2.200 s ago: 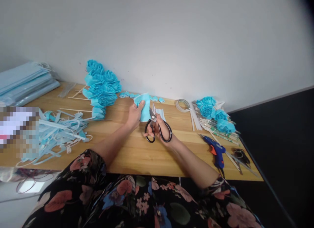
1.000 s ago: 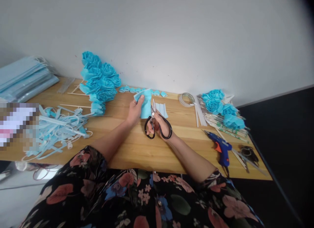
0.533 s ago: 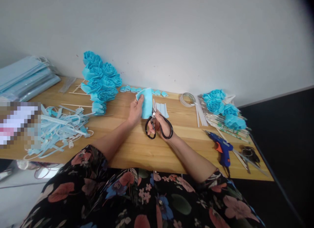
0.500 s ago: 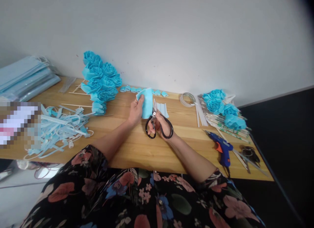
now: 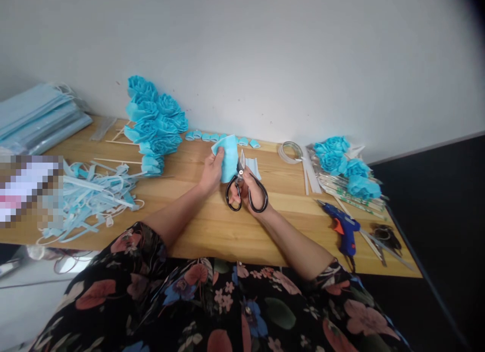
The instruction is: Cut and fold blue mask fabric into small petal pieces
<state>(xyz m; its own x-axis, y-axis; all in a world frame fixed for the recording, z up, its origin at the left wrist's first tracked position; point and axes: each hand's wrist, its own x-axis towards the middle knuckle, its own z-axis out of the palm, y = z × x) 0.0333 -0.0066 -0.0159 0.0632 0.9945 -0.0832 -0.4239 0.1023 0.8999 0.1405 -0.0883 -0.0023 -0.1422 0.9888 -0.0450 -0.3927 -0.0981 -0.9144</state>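
Observation:
My left hand point(image 5: 212, 171) pinches a folded light-blue sheet of mask fabric point(image 5: 229, 160) by its left edge, holding it above the wooden table. Black-handled scissors point(image 5: 241, 171) are in my right hand point(image 5: 254, 190), with fingers through the loops and the blades pointing away from me. The blades sit along the right side of the blue sheet; whether they touch it I cannot tell. Behind the scissors a paler blue pleated piece point(image 5: 252, 167) lies on the table. A row of small rolled blue pieces point(image 5: 206, 137) lines the back edge, partly hidden by the sheet.
Blue fabric roses point(image 5: 155, 119) stand left of centre, with a heap of cut mask strips point(image 5: 94, 200) in front. Stacked masks point(image 5: 38, 114) lie at far left. On the right are a tape roll point(image 5: 290, 152), more blue roses point(image 5: 346, 165) and a blue glue gun point(image 5: 341, 225).
The sheet and scissors have shifted slightly right, and the sheet's lower right edge has tilted. Both hands keep their hold.

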